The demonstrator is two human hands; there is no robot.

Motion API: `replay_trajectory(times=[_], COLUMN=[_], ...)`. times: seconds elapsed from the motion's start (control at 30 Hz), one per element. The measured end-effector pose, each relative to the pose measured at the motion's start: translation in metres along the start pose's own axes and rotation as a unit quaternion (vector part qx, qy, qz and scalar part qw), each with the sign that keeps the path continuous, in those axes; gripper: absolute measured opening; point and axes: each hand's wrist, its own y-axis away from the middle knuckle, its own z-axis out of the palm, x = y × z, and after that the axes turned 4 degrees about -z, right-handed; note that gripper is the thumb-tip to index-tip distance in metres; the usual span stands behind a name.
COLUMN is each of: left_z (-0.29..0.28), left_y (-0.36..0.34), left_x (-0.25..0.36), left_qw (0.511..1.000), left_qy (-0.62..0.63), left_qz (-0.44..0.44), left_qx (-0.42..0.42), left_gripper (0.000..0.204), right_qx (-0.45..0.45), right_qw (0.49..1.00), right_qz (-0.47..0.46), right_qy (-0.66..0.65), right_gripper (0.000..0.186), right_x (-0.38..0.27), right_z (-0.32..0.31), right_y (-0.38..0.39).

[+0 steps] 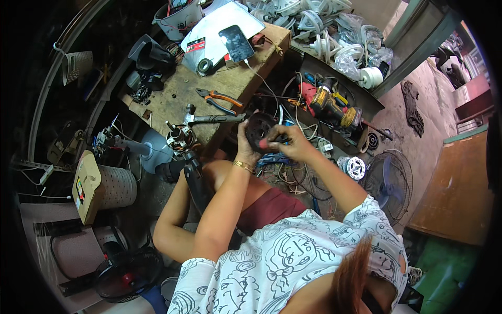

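Note:
My left hand (pixel 244 148) is wrapped round a dark, round, slotted cover (pixel 258 125), held up in front of my knees beside the table's edge. Against that cover, the fingers of my right hand (pixel 296 145) pinch a small object with a reddish end (pixel 264 143); its kind I cannot make out. To the left of my hands stands a fan motor (pixel 181 137) with a bare shaft pointing up, on a dark stand. A hammer (pixel 214 118) lies along the table edge close to my left hand. Behind it rest pliers (pixel 219 100) with orange and black handles.
The wooden table (pixel 175 86) carries a phone (pixel 236 43) on a cable, papers and a tape roll (pixel 205 66). A drill (pixel 327 98) lies in a tool tray to the right. Loose wires, a fan (pixel 388 180) and a perforated basket (pixel 117 187) stand around me.

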Motion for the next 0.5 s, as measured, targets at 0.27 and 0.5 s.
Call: replay_trajectory(times=[0.27, 0.5], left_z=[-0.002, 0.005], left_y=[0.002, -0.004], left_x=[0.002, 0.001], left_qw=[0.999, 0.999], left_qy=[0.018, 0.000], left_qz=[-0.042, -0.043], left_qx=[-0.027, -0.028], left_gripper=[0.058, 0.061], right_qx=[0.031, 0.027], right_qw=[0.999, 0.998], right_qz=[0.001, 0.042], right_qy=[0.035, 0.028], right_gripper=[0.009, 0.013], right_x=[-0.009, 0.001], right_z=[0.000, -0.011], right_y=[-0.008, -0.002])
